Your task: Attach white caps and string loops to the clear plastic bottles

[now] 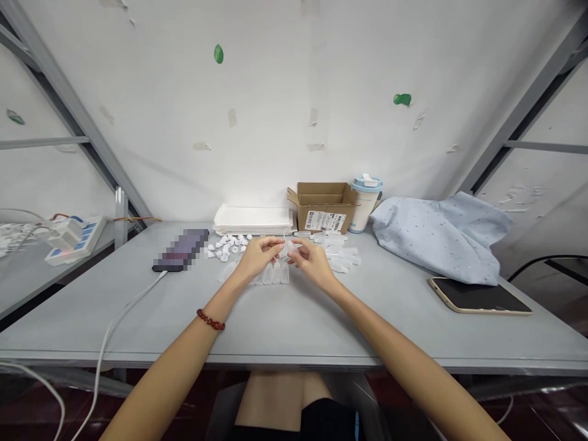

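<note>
small clear plastic piece [288, 247] pinched btwn both hands, just above the grey table top [294, 324]. l hand [258, 257] narrow, fingers closed on the piece, red bead bracelet [211, 319] on that wrist. r hand [312, 263] also narrow, pinching from the other side. fingers hide most of the piece, so exact shape hard to tell.

rel. to the piece: row of clear thimble-shaped plastic caps [275, 274] just below it, under the hands; heap of small white plastic parts [227, 247] to its left; loose clear plastic tubes [340, 254] to its right. behind it: stack of white shallow trays [252, 219], open brown cardboard box w/ white label [324, 205], white cup w/ pale blue lid [366, 202]. further right: crumpled pale blue dotted cloth [434, 236], dark tablet w/ gold edge [478, 296]. further left: dark phone [181, 250], blurred, w/ white cable [114, 324].
</note>
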Available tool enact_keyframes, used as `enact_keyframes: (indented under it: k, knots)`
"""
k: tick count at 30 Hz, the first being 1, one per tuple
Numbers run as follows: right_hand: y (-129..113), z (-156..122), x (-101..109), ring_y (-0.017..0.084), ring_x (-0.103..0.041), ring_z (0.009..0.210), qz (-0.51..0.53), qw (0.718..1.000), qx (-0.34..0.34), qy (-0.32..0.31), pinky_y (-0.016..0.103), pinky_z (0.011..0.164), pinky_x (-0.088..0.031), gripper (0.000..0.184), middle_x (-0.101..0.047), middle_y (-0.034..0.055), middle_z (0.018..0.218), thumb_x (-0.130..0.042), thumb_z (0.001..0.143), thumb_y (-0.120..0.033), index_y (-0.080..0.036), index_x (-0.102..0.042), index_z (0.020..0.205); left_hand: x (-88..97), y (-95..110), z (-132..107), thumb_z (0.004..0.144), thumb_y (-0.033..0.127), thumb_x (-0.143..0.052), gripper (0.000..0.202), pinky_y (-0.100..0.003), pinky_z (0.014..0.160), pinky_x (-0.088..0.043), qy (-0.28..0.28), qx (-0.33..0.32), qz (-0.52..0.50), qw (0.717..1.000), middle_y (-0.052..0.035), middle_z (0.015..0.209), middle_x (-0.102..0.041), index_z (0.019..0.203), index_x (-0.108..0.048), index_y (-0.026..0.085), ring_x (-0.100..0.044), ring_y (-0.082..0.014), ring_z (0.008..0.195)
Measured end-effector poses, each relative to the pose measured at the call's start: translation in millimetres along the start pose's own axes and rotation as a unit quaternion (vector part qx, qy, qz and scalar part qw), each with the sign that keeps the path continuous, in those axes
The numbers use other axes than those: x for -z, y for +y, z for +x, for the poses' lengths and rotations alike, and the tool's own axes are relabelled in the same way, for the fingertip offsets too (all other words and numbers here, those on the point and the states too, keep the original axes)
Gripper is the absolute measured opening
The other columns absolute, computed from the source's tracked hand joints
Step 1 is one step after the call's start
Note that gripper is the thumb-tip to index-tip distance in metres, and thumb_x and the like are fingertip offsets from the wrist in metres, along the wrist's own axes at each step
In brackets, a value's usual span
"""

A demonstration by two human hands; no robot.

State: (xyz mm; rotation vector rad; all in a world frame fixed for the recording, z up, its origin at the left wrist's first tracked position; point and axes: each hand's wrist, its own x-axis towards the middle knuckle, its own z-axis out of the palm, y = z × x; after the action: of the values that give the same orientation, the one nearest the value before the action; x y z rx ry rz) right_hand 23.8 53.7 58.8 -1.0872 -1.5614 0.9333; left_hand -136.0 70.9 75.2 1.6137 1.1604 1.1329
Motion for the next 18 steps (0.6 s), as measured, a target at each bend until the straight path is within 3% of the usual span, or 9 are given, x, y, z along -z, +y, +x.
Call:
enact_keyframes:
  k: [3, 6, 9, 12, 18]
  knots:
    - [-0.4, 1.5, -0.1, 0.019, -0.067, 0.065, 0.020, 0.999, -0.028, 0.014, 0.030, 0.059, -0.050, 0.025, -0.065, 0.0018, 0.070, -0.059, 0.076, -0.025, -0.018, -0.057, 0.100, -4.4, 6.4, -6.1, 0.074, 0.032, -0.062, 0.026, -0.028, 0.066, -0.048, 0.033, -0.091, 0.094, 0.991, -0.0071, 0.092, -0.066, 0.094, -0.067, 0.016, -0.059, -0.0170, 0.076]
    - [1.1, 3.9, 1.3, 0.019, -0.066, 0.062, 0.034, 0.998, -0.045, 0.029, 0.030, 0.057, -0.051, 0.023, -0.064, 0.0022, 0.068, -0.060, 0.075, -0.025, -0.018, -0.056, 0.096, -10.5, 11.0, -11.6, 0.077, 0.028, -0.060, 0.029, -0.031, 0.074, -0.048, 0.014, -0.193, 0.163, 0.967, -0.0081, 0.111, -0.062, 0.104, -0.063, 0.020, -0.056, -0.0207, 0.096]
    - [4.0, 6.2, 3.5, 0.019, -0.065, 0.063, 0.047, 0.997, -0.057, 0.038, 0.032, 0.060, -0.053, 0.020, -0.065, 0.0025, 0.067, -0.062, 0.074, -0.025, -0.018, -0.055, 0.091, -15.9, 9.3, -12.4, 0.077, 0.026, -0.062, 0.032, -0.039, 0.091, -0.042, -0.003, -0.260, 0.222, 0.940, -0.0084, 0.118, -0.060, 0.109, -0.061, 0.022, -0.048, -0.0246, 0.112]
    - [5.2, 7.1, 4.8, 0.019, -0.067, 0.066, 0.090, 0.993, -0.075, 0.033, 0.033, 0.061, -0.054, 0.021, -0.066, 0.0034, 0.069, -0.062, 0.073, -0.027, -0.018, -0.053, 0.089, -18.4, 3.0, -10.0, 0.075, 0.029, -0.067, 0.038, -0.044, 0.098, -0.037, -0.015, -0.286, 0.255, 0.924, -0.0095, 0.120, -0.058, 0.111, -0.059, 0.021, -0.045, -0.0268, 0.116]
    - [0.5, 4.9, 2.2, 0.020, -0.067, 0.070, 0.152, 0.983, -0.099, 0.016, 0.033, 0.063, -0.054, 0.021, -0.065, 0.0024, 0.065, -0.061, 0.071, -0.028, -0.018, -0.052, 0.087, -18.7, -5.3, -8.1, 0.077, 0.030, -0.064, 0.040, -0.044, 0.098, -0.036, -0.016, -0.299, 0.282, 0.912, -0.0114, 0.121, -0.057, 0.115, -0.057, 0.018, -0.041, -0.0274, 0.118]
